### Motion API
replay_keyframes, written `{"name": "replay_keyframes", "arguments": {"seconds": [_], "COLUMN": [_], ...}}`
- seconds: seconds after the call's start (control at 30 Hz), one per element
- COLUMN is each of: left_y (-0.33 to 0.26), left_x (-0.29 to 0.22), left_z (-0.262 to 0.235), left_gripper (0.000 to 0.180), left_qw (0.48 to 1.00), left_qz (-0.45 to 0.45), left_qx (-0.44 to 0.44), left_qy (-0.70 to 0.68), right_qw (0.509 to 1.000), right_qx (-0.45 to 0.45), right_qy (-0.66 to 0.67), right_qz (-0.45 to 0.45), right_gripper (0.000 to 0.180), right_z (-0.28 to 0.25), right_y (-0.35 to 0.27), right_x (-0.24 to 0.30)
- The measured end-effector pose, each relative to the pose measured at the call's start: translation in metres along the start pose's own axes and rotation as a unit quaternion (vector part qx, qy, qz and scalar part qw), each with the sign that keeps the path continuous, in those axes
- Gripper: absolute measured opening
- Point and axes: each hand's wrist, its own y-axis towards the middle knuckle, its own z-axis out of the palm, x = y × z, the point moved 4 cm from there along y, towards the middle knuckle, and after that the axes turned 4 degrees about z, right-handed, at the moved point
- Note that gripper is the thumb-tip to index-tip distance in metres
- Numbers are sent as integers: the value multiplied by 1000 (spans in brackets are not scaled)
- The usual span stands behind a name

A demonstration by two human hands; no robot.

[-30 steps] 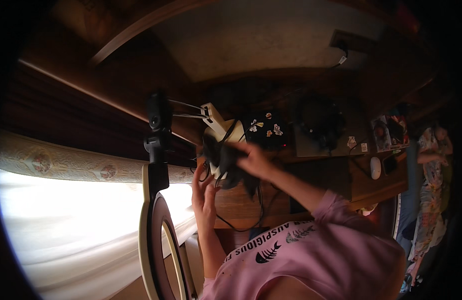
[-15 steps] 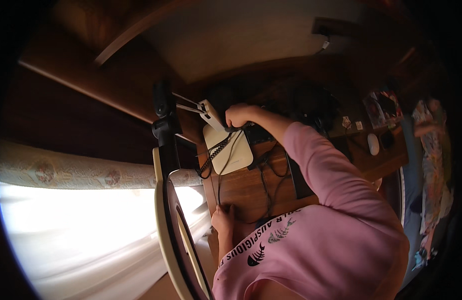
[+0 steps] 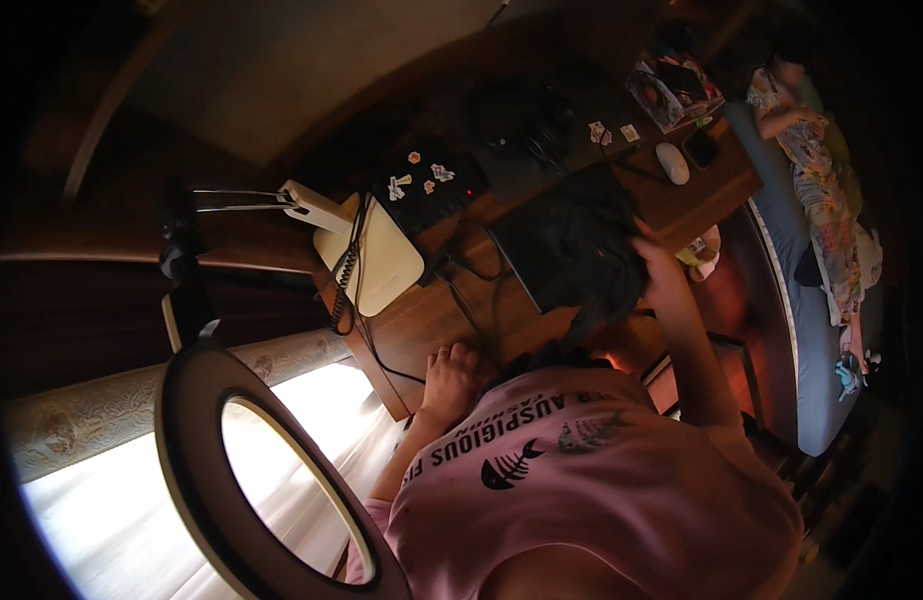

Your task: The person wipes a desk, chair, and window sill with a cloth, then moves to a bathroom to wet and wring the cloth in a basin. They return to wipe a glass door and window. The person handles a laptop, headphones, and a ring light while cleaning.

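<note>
Fingers (image 3: pixel 642 238) of the right hand (image 3: pixel 660 275) are up against the right side of a bunched black cloth (image 3: pixel 587 245), a bit bent, tips pointing left and away from the body. Can't honestly say if they're pinching a fold or just pressing on it, because the thumb doesn't show.

Only the head view to go on, so: the cloth is on the near part of the tabletop (image 3: pixel 410 338), partly over a dark flat slab (image 3: pixel 522 262), directly left of those right fingers. It's crumpled, but its long way looks roughly far to near, with a loose bit trailing at the near end. Right hand is clearly the closer one. Left hand (image 3: pixel 450 385) is well apart, off to the left at the near edge, fingers loosely curled. A black cable (image 3: pixel 387 368) runs from beside the cream lamp base (image 3: pixel 377 262) toward it, but I can't tell if that hand has hold of it.

Hard to make out: where cloth ends and slab begins, black on black. The slab's right part is covered, and the ring light (image 3: pixel 195 430) gets cut off at the bottom.
</note>
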Motion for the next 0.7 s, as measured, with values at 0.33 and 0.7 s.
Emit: {"name": "replay_keyframes", "arguments": {"seconds": [0.33,0.7], "left_y": [48,51], "left_x": [-5,33], "left_z": [40,-33], "left_gripper": [40,37], "left_qw": [982,634], "left_qz": [-180,-337], "left_qx": [-37,1], "left_qy": [-36,-696], "right_qw": [992,992], "right_qx": [-31,-115], "right_qy": [-64,-41], "right_qz": [101,7], "right_gripper": [41,40], "right_z": [-77,-118], "right_y": [-43,-123], "right_x": [-62,-81]}}
